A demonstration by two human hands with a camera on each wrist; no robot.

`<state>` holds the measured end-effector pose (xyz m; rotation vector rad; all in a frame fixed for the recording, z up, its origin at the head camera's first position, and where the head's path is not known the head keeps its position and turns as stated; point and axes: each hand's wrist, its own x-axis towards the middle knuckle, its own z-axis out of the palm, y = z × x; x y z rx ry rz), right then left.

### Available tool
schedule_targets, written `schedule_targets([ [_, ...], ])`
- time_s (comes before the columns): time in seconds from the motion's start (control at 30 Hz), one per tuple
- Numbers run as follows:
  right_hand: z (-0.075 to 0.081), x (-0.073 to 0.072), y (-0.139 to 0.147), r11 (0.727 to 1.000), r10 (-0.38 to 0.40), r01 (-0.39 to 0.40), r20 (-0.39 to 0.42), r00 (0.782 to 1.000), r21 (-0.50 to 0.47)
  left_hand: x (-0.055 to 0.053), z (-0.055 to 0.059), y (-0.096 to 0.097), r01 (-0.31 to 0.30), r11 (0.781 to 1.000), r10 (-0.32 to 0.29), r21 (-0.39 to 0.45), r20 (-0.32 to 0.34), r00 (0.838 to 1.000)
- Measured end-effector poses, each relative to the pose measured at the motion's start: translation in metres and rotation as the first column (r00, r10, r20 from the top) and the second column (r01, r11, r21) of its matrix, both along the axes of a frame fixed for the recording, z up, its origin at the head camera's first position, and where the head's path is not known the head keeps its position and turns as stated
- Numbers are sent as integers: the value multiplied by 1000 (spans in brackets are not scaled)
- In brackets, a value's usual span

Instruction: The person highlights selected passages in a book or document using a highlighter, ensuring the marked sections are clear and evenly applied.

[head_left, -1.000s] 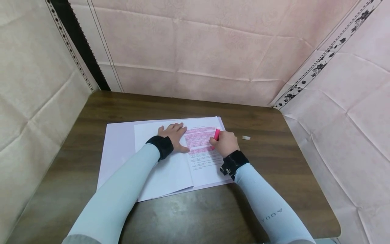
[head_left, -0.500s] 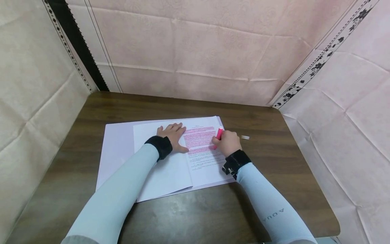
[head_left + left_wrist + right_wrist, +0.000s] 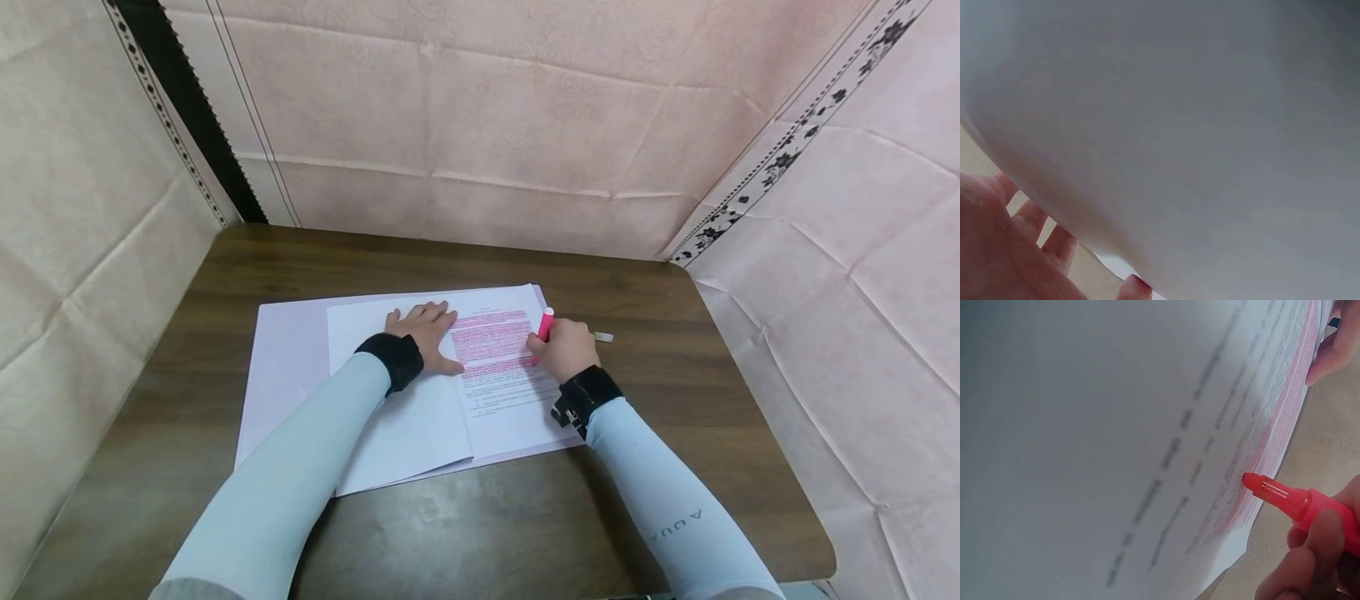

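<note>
A pink highlighter [image 3: 547, 323] is pinched in my right hand [image 3: 567, 350], over the right part of a printed page [image 3: 517, 425]. In the right wrist view the tip of the highlighter [image 3: 1272, 492] is right at the lines of text, beside pink-marked rows. Pink strokes [image 3: 491, 335] cover the upper lines of the page; the lower lines are plain black print. With fingers spread, my left hand [image 3: 429, 335] presses on the blank left page [image 3: 405, 433], its thumb reaching to the edge of the text. The left wrist view shows mostly blurred white paper [image 3: 1179, 137].
Under the pages lies a pale lavender folder [image 3: 288, 367] on a brown wooden table [image 3: 450, 542]. A small whitish cap-like piece [image 3: 603, 337] sits to the right of my right hand. Pale patterned cloth [image 3: 480, 125] hangs behind the table and at both sides.
My right hand has slid rightward along a line of text with the highlighter, and the pink row there has grown longer. My left hand stays in place.
</note>
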<state>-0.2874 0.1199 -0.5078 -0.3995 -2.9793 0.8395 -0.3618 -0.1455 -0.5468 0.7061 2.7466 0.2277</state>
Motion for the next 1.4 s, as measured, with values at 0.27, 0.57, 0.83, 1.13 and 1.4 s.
schedule_targets([
  [0.27, 1, -2, 4, 1000, 19, -19, -3, 1000, 21, 1, 3, 0, -2, 1000, 2, 2, 2, 1000],
  [0.57, 3, -3, 8, 1000, 4, -4, 32, 999, 20, -1, 1, 0, 3, 1000, -3, -10, -6, 1000],
  [0.83, 5, -4, 13, 1000, 3, -4, 55, 998, 24, -2, -2, 0, 2, 1000, -2, -8, -12, 1000],
  [1.13, 5, -4, 17, 999, -5, 3, 60, 998, 35, 0, 1, -1, 1, 1000, -1, 5, 2, 1000],
  [1.4, 5, -4, 17, 999, 11, -12, 53, 999, 35, 2, 5, -1, 3, 1000, -3, 11, 13, 1000],
])
